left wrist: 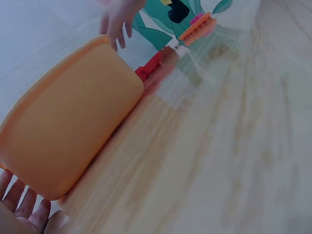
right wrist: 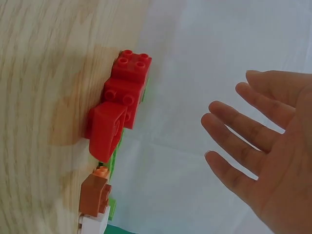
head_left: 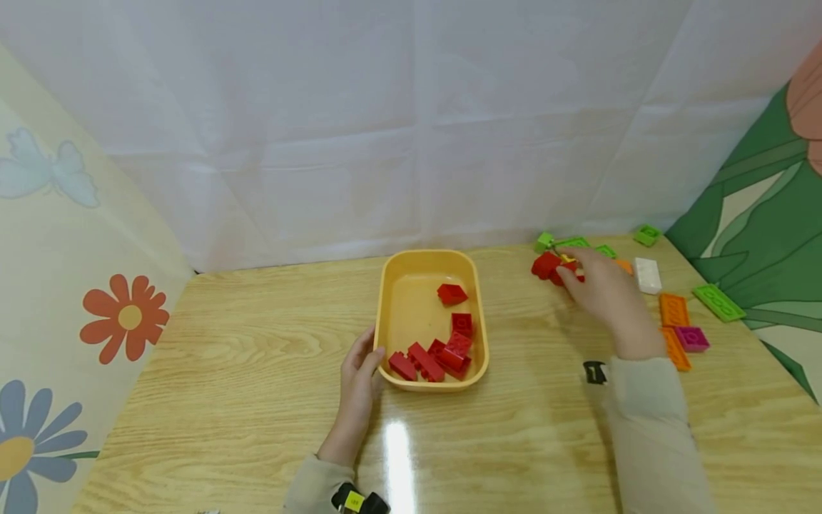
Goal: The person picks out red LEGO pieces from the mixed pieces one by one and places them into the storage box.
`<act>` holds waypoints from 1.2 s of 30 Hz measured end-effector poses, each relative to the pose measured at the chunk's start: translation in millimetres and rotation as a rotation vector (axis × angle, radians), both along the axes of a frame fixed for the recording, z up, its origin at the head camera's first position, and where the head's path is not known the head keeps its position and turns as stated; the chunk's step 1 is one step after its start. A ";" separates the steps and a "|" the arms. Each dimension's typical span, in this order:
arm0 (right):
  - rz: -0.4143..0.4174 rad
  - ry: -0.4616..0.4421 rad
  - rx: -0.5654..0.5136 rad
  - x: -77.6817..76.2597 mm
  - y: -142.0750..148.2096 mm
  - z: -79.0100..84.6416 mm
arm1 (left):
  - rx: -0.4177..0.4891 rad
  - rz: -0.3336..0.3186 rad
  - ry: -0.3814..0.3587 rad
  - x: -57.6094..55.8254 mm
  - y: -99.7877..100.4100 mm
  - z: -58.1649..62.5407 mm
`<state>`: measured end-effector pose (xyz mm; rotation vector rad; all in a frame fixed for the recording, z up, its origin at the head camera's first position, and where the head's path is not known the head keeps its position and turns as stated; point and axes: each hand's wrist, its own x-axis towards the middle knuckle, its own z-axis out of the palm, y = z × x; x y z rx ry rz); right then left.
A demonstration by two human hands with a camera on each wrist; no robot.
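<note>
The left hand (head_left: 357, 378) holds the left wall of a yellow plastic tub (head_left: 429, 387), its thumb at the rim and its fingers along the outside. Red building bricks (head_left: 427, 362) lie in the tub, mostly toward the near end. The right hand (head_left: 604, 289) is beside a group of red bricks (head_left: 546, 265) at the back of the table. In the right wrist view, its fingers (right wrist: 229, 170) are spread, holding nothing, apart from the stacked red bricks (right wrist: 127, 92). The left wrist view shows the left fingers (left wrist: 27, 202) against the tub's outer wall (left wrist: 73, 117).
Green bricks (head_left: 647, 235) lie along the table's back edge. A white brick (head_left: 647, 275), orange bricks (head_left: 674, 310), a magenta brick (head_left: 692, 339) and a green plate (head_left: 718, 303) are at the right. A white cloth (head_left: 321, 143) hangs behind the wooden table (head_left: 244, 371).
</note>
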<state>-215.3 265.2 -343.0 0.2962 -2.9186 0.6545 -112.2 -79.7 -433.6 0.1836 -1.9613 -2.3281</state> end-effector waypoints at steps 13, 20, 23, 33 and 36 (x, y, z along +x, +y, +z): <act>-0.022 -0.078 0.000 -3.4 18.3 -10.5 | -0.018 0.022 -0.012 0.1 1.0 0.8; -0.048 -0.131 0.014 -5.2 27.4 -17.7 | -0.014 0.023 -0.006 -0.2 1.1 0.5; -0.041 -0.139 0.020 -5.9 29.7 -19.9 | -0.009 0.019 -0.009 0.2 1.0 0.7; -0.027 -0.228 0.065 -12.1 35.4 -28.5 | -0.006 0.013 -0.006 0.2 0.0 -0.3; -0.016 -0.257 0.049 -12.4 34.1 -29.4 | -0.006 0.009 -0.004 0.0 -0.4 -0.8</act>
